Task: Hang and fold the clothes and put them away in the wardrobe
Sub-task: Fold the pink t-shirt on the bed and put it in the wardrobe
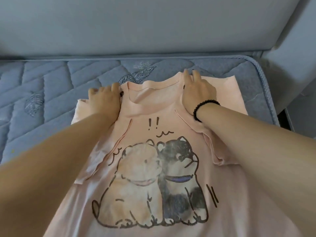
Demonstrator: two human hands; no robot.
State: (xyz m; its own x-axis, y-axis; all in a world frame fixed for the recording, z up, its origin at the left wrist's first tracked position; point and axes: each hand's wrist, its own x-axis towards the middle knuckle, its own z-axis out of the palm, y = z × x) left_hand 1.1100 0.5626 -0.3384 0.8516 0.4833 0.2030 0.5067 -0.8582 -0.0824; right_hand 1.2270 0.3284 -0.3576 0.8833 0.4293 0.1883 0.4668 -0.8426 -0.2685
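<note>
- Head view: we see a pink T-shirt lying front-up on the blue quilted mattress, collar toward the mattress's far edge and hem running toward us — so its long axis points straight away from us.
- Our left hand lies on the shirt's left shoulder, just beside the collar; its fingers bend down over the shoulder edge as if gripping the cloth there, though the fingertips are hidden, so we cannot tell whether they pinch.
- Our right hand, with a black bead bracelet at the wrist, presses on the right shoulder with fingers straight and close together, tips reaching the shirt's top edge.
- Both sleeves already look turned in over the front, which suggests the side folds are made.
- The relation that matters — the rest of the shirt lies nearer us than the fingers, between our forearms, both hands equally near the collar; we judge the coming fold runs along that long axis.
- The wardrobe is not in view.
</note>
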